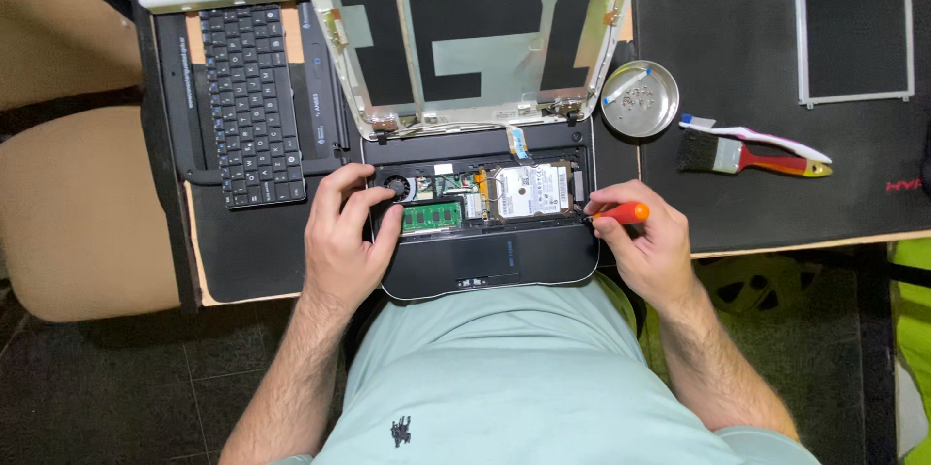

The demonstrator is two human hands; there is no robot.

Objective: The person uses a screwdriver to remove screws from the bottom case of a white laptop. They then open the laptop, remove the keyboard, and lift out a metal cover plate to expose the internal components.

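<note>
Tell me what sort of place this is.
Probably an electronics repair bench. An opened laptop lies on a black mat with its keyboard taken off beside it, a small metal dish holds loose screws, and the right hand holds an orange-handled screwdriver at the laptop's edge.

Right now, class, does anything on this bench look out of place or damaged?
Yes: the laptop is stripped. Its keyboard lies detached to the left, and the lid shell holds no screen panel. Nothing looks spilled.

Orange screwdriver handle (626,213), green memory module (433,218), black laptop base (504,256), possibly silver dish (639,98).
</note>
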